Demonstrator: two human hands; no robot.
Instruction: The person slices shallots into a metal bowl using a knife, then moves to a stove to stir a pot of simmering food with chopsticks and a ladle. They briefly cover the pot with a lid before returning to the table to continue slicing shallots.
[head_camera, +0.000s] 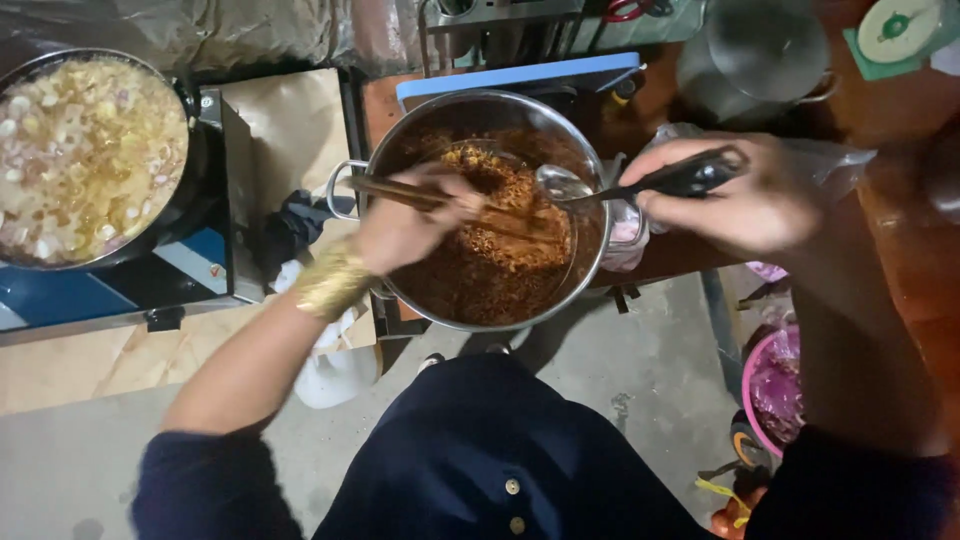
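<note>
Head view, largest to smallest. Black wok (195, 150) of pale, oily sliced food on a blue stove (120, 285), at 9 o'clock. Steel pot (392, 150) at centre, holding reddish-brown fried shreds (470, 285). Pink basin (752, 385) on the floor, at 4 o'clock. Right hand (745, 200), at 3 o'clock of the pot, fingers curled around a black-handled ladle (640, 185), its bowl over the shreds. Left hand (405, 225), at 9 o'clock of the pot, pinches wooden chopsticks (390, 192) above the shreds.

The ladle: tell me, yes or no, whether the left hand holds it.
No. The right hand grips the ladle over the pot; the left hand holds chopsticks.
</note>
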